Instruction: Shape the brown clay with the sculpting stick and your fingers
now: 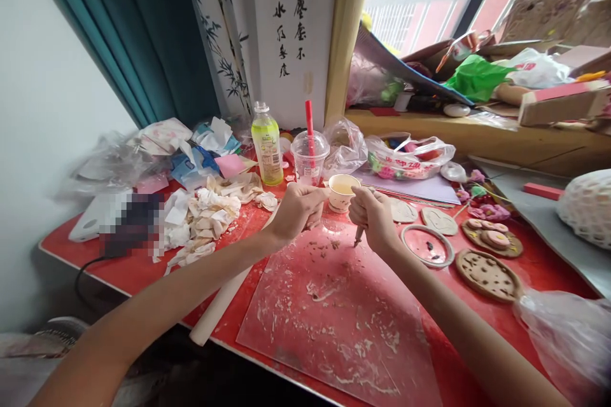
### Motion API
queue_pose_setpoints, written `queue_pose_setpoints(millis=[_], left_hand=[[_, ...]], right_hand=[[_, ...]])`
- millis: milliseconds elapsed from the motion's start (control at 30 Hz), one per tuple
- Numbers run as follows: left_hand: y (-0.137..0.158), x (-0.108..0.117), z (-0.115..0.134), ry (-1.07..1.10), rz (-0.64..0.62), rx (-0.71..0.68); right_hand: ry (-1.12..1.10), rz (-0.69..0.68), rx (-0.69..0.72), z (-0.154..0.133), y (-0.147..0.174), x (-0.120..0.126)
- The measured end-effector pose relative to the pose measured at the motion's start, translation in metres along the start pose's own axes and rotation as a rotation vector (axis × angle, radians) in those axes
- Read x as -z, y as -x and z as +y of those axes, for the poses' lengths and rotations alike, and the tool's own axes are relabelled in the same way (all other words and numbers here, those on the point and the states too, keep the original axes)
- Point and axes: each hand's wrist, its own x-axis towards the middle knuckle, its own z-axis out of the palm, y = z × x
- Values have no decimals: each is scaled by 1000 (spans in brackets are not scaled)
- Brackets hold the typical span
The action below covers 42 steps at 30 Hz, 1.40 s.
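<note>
My left hand [300, 208] is beside the left of a small paper cup [340, 201] holding pale liquid. Its fingers are curled and pinched together, and whatever may lie between them is hidden. On the cup's other side, my right hand [375, 213] is closed around a slim pointed tool [358, 236], tip down over a clear board [334, 305]. Brown crumbs and pale dried smears dot the board. Right of this hand lie a clay ring [446, 254], two flat pale clay pieces [439, 221], a clay disc with dark spots [489, 275] and another with pink pieces [494, 236].
Crumpled tissues [210, 213] and plastic wrappers lie left. A bottle [267, 146], a lidded cup with red straw [310, 162] and a filled plastic bag [410, 158] stand behind. A rolling pin [222, 305] lies along the board's left. A clear bag [568, 324] lies front right.
</note>
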Motion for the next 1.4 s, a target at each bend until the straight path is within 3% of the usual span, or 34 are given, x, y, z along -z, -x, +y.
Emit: queue_pose_setpoints(millis=[100,200,267,400,567,633,767,833,967,1133,1400], left_hand=[[9,-14,-19,-346,-57,63],[17,-20,-27,-634,-229,-96],[18,-13,-19,-625,-342,-100],[11,15,5,-373,-461,-106],[14,17,-6,-506,-513,3],[16,8,-17,-503,-488,-1],[14,-10,-22,-523,-196,-8],[13,-15,-14,-463,-126,32],[13,-18,1,-216,-207,167],[16,-15,1,-47,-282,250],[15,-11,4,69,-269,322]], right_hand=[[4,27,1,1,1,0],[-69,53,-3,-7,2,1],[-219,37,3,-16,4,-1],[-485,-23,9,-29,12,-9],[-590,-74,-21,-10,12,-6],[-653,-53,-40,0,8,0],[-695,-44,-29,0,5,6],[-691,-83,5,-11,7,4],[-645,-184,53,-33,12,-2],[-617,-207,68,-36,12,0],[-598,-198,94,-43,10,3]])
